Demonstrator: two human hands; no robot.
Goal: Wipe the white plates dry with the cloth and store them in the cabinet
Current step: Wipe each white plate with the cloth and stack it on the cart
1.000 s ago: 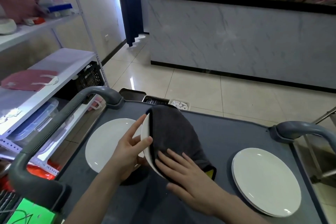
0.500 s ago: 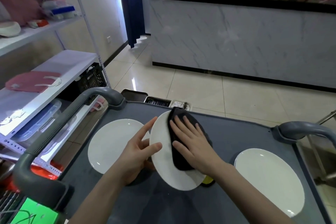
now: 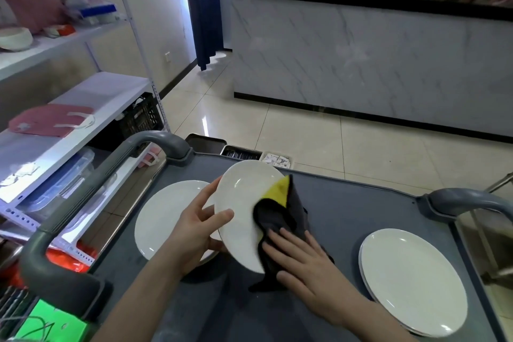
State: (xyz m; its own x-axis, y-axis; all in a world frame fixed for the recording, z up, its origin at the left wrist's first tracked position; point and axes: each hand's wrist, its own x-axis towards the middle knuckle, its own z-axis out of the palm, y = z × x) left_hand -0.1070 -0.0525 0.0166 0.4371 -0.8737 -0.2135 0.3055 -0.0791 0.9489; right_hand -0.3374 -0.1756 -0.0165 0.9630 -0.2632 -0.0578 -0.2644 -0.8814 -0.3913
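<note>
Above the grey cart [image 3: 347, 216], the left hand [image 3: 194, 233] grips 1 tilted white plate [image 3: 241, 203] by its rim; the right hand [image 3: 302, 261], fingers straight, presses the dark cloth [image 3: 280, 216] against it.

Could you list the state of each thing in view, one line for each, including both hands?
held plate: lifted above the cart, tilted.
cloth: pressed on the held plate.
left hand: grips the held plate's rim.
right hand: flat, presses the cloth.
left plate: lies flat on the cart.
right plates: lie flat, seemingly stacked.

Glossy plate [image 3: 238, 203], matt cloth [image 3: 280, 216]
</note>
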